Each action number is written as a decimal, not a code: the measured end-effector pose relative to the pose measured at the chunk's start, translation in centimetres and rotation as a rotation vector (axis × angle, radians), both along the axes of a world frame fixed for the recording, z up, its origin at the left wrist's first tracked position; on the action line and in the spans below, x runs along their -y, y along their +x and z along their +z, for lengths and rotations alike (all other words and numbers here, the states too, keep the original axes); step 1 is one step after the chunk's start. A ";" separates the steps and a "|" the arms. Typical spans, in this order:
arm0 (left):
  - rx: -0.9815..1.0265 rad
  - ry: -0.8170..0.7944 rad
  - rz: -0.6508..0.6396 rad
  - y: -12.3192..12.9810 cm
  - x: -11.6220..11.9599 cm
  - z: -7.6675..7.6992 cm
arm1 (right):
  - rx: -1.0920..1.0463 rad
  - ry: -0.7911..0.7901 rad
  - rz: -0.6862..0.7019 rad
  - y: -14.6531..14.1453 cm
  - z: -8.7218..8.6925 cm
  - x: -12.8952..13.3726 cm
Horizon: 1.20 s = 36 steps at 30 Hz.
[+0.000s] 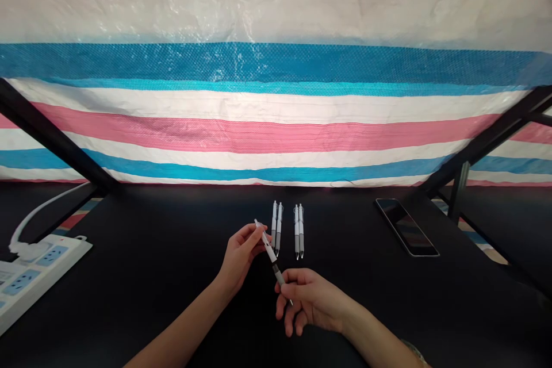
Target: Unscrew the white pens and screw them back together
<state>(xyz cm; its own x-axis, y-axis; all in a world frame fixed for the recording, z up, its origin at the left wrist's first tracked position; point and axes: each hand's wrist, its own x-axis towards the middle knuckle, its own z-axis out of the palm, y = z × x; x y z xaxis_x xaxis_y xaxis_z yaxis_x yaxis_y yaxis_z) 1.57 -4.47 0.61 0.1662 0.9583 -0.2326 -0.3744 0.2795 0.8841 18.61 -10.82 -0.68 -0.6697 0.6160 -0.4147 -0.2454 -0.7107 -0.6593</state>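
Holding a white pen (270, 252) over the black bench (129, 305), our left hand (240, 257) pinches its upper end, our right hand (307, 301) its grey lower end; four more pens (278, 229) lie at twelve o'clock.

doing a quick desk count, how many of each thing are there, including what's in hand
white pens: 5 (4 on the black table, 1 held by left hand and right hand)
smartphone: 1
power strip: 1
total: 7

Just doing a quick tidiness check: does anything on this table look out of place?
The smartphone lies slanted on the right of the black table, out of line with the four white pens lying side by side. The white pen between the left hand and right hand shows no visible damage.
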 end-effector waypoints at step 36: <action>0.113 0.000 0.168 -1.7 -1.9 0.0 | 0.061 0.031 -0.071 -0.2 -0.1 0.0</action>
